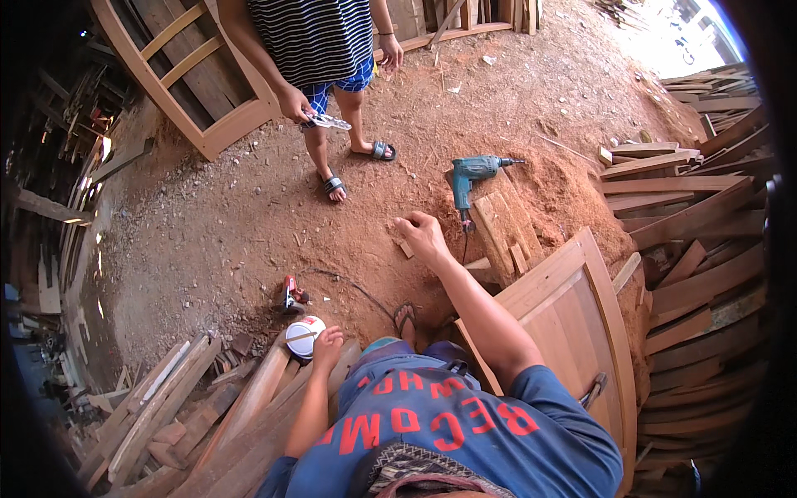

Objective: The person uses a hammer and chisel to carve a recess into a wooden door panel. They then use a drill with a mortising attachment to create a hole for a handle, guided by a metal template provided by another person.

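My right hand (424,239) is held out over the dirt floor with its fingers curled into a pinch. Whatever it may hold is too small to make out. My left hand (327,347) is low beside a round white tin (305,342), its fingers loosely bent and apart; I cannot tell whether they touch the tin. A thin wooden stick (302,335) lies across the tin's top. Ahead of my right hand, a teal power drill (475,170) rests on a wooden block (501,228). A framed wooden panel (564,317) leans by my right arm.
A person (311,41) stands ahead, holding a pale flat object (329,121). A red and black tool (290,295) sits on the ground near a dark cable (353,284). Stacked planks (706,324) line the right; timber (249,398) lies at lower left. A large wooden frame (237,124) stands behind.
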The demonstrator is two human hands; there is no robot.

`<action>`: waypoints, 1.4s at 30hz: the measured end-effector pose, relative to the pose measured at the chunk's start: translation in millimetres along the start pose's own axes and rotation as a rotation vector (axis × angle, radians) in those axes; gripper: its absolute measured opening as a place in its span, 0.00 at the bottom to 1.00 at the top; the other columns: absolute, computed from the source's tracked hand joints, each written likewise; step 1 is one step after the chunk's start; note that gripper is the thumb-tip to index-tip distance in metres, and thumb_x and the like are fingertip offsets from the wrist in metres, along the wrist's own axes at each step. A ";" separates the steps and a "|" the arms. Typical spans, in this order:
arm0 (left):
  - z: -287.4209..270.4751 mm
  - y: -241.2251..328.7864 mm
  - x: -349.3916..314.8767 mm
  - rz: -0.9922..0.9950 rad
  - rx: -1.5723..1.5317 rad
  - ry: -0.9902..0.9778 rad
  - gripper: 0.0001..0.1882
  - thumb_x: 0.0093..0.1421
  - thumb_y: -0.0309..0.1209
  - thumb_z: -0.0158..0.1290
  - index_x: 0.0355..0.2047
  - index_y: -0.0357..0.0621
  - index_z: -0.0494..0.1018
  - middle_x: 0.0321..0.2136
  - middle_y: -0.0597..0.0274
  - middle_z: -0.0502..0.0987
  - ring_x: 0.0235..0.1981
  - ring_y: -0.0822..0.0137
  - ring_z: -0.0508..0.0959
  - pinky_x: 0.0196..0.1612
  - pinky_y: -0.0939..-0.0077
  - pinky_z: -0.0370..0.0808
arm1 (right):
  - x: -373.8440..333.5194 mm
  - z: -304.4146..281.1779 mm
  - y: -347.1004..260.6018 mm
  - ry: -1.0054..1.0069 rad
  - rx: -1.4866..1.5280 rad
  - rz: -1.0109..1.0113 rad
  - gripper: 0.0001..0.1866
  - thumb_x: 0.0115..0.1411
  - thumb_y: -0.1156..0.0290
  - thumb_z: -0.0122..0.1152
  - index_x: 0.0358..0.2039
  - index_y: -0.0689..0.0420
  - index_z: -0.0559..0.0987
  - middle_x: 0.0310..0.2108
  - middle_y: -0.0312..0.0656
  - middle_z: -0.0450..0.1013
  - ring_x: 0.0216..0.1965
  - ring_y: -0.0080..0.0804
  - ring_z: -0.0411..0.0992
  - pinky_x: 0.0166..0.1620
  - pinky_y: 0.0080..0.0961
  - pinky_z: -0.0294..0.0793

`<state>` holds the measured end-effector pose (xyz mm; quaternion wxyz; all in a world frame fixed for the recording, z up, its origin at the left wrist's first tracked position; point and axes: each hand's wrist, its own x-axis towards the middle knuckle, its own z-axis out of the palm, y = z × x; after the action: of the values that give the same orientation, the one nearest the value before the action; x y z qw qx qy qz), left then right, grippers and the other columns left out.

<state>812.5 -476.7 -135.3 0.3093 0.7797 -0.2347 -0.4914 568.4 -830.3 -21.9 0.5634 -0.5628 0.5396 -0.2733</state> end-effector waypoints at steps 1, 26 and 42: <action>-2.1 0.2 -5.2 -0.018 0.007 0.013 0.26 0.65 0.24 0.59 0.64 0.35 0.76 0.51 0.52 0.86 0.50 0.67 0.85 0.54 0.74 0.81 | 13.3 4.7 -1.6 -0.041 0.046 0.080 0.17 0.71 0.55 0.70 0.36 0.57 0.86 0.35 0.40 0.82 0.29 0.32 0.77 0.35 0.36 0.77; -3.5 -51.6 -22.4 -0.124 -0.009 0.075 0.26 0.64 0.21 0.59 0.64 0.33 0.76 0.51 0.50 0.86 0.52 0.64 0.85 0.58 0.71 0.80 | 180.4 -90.8 -203.9 0.032 1.099 -0.069 0.31 0.69 0.39 0.69 0.55 0.54 0.78 0.44 0.39 0.79 0.45 0.32 0.76 0.48 0.36 0.79; 22.9 -19.4 6.6 -0.088 0.081 0.011 0.26 0.65 0.25 0.58 0.64 0.35 0.77 0.50 0.52 0.87 0.50 0.64 0.85 0.55 0.70 0.81 | 88.8 -141.4 -231.3 -0.050 0.963 -0.192 0.09 0.73 0.73 0.65 0.49 0.62 0.83 0.38 0.38 0.83 0.34 0.26 0.81 0.38 0.26 0.84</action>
<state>795.5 -473.4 -160.7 0.2569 0.8036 -0.2184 -0.4904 532.0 -1009.8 196.8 0.7446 -0.2917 0.2841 -0.5289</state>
